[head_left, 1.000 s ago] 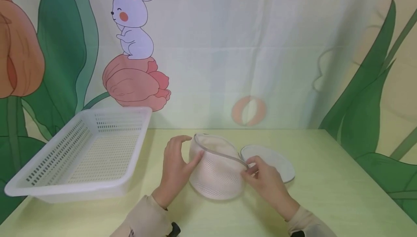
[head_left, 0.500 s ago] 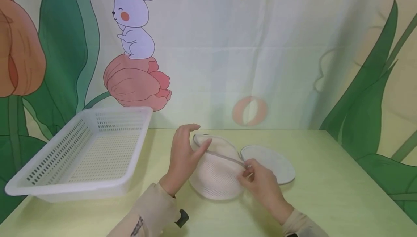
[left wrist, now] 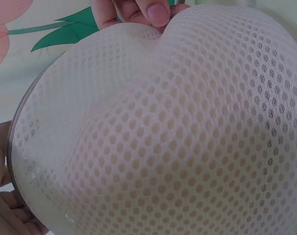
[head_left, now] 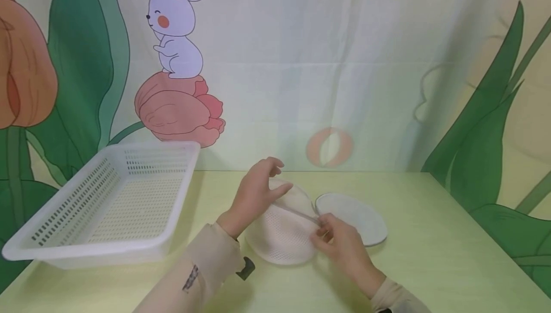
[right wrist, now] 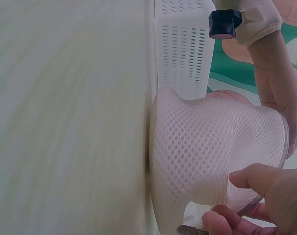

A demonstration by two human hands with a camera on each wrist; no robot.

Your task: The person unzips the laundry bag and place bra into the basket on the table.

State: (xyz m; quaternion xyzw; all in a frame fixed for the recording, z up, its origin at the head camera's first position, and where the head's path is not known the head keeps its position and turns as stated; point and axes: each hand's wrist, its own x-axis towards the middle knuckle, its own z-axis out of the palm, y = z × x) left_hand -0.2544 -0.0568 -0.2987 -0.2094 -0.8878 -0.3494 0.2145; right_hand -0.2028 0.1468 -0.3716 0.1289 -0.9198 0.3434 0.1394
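A cream mesh laundry bag [head_left: 281, 236] stands gaping on the table, its rim edged by a grey-brown band. At the near right of that rim my right hand [head_left: 344, 241] pinches the edge between thumb and fingers; in the right wrist view a small grey tab [right wrist: 190, 229] pokes out beside its fingertips. My left hand [head_left: 258, 191] is over the far left of the rim, thumb and fingers apart, overlapping the opening. Bulging mesh fills most of the left wrist view, with the left hand's fingers [left wrist: 16, 215] just outside the dark rim.
A pale oval flap with dark edging [head_left: 355, 217] lies right behind my right hand, close against the bag. To the left stands a white perforated plastic basket [head_left: 161, 251]. A printed cloth with a rabbit [head_left: 178, 30] hangs behind the table [head_left: 430, 255].
My left hand has moved right and a little up along the rim, now overlapping the bag's opening. The right hand keeps its pinch and has shifted slightly left with the edge.
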